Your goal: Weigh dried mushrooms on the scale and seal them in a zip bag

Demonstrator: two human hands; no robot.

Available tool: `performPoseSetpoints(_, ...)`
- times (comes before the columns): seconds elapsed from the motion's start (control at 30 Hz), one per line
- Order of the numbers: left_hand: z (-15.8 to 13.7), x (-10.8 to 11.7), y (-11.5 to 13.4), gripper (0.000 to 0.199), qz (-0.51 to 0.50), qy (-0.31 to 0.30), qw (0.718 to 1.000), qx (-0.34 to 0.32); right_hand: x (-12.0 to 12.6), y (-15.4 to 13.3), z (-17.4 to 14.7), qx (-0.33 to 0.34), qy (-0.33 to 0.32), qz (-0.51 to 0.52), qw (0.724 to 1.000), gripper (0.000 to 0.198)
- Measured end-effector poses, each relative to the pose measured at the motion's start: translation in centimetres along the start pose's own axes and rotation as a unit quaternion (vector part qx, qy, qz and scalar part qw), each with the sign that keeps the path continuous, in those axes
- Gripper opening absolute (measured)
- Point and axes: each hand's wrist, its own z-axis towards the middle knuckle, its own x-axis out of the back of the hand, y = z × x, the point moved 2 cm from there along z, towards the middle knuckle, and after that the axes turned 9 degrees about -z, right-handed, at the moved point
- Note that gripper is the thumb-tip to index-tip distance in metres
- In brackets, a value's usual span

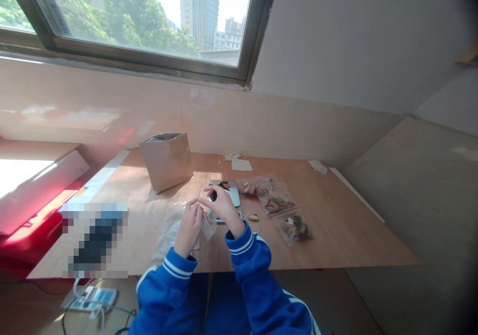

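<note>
My left hand (189, 227) and my right hand (221, 205) meet over the wooden table (347, 235), both pinching the top of a small clear plastic bag (206, 211). Under them lies a pile of empty clear bags (170, 228). Just behind my hands sits a small silver scale (230, 191) with a few brown pieces on its plate. To the right lie three filled zip bags (278, 203) holding brown and dark bits. One loose pale piece (253, 217) rests beside the scale. Both sleeves are blue with white stripes.
A silver foil pouch (167, 160) stands open at the back left of the table. A white slip (241, 165) and paper scraps (317, 166) lie near the wall. A power strip (91, 296) with cables sits on the floor at the left, next to a red object (30, 240).
</note>
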Motion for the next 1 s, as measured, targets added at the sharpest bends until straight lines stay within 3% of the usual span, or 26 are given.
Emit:
performPoseSetpoints(0.1, 0.1, 0.0, -0.3, 0.029, -0.003, 0.009, 1.0, 0.004, -0.5, -0.3, 0.0, 0.004, 0.035, -0.014, 0.999, 0.036)
performPoseSetpoints(0.23, 0.2, 0.2, -0.9, 0.032, -0.003, 0.038, 0.999, 0.017, -0.2, 0.0, 0.1, 0.032, 0.078, -0.01, 0.996, 0.025)
performPoseSetpoints(0.4, 0.4, 0.8, -1.3, 0.036, -0.005, 0.056, 0.998, 0.032, 0.0, 4.2, 2.0, 0.033, 0.195, -0.099, 0.975, 0.027)
performPoseSetpoints(0.47, 0.5, 0.9, -1.3, 0.038, -0.003, 0.055, 0.998, 0.036, -0.9, 6.6, 3.1, 0.036, 0.18, -0.164, 0.969, 0.037)
performPoseSetpoints(0.6, 0.5, 1.0, -1.1, 0.037, -0.007, 0.057, 0.998, 0.04, -3.6, 10.3, 4.7, 0.063, 0.083, -0.27, 0.957, 0.052)
performPoseSetpoints(0.73, 0.4, 1.0, -1.0, 0.036, -0.009, 0.052, 0.998, 0.04, -4.9, 11.5, 5.3, 0.079, 0.089, -0.312, 0.942, 0.038)
performPoseSetpoints(1.0, 0.4, 1.2, -1.3, 0.036, -0.007, 0.052, 0.998, 0.039, -3.9, 11.8, 5.9, 0.082, 0.12, -0.398, 0.906, 0.021)
